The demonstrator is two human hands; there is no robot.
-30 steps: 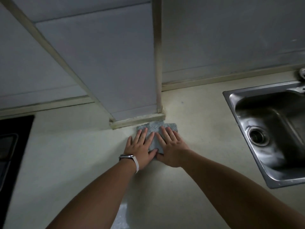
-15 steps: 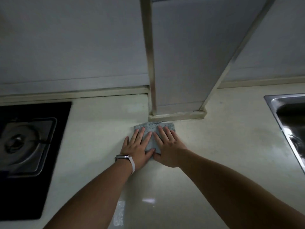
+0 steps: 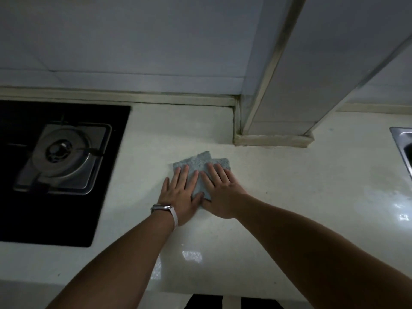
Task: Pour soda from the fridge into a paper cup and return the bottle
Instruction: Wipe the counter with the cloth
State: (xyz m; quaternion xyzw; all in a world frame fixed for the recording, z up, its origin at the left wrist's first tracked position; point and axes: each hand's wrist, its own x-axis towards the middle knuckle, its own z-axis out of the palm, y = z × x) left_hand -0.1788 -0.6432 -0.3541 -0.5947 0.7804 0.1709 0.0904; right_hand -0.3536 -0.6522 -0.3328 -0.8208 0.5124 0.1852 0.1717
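The left hand lies flat, fingers spread, palm down on the left half of a folded grey-blue cloth, gripping nothing. The right hand is just beside it, thumbs nearly touching, also flat and open on the cloth's right half. The cloth sits on the pale countertop, right of the gas hob, in front of the wall column, well left of the sink. Neither soda bottle, paper cup nor fridge is in view, so which hand is nearer cannot be told; both hands would have to leave the cloth first.
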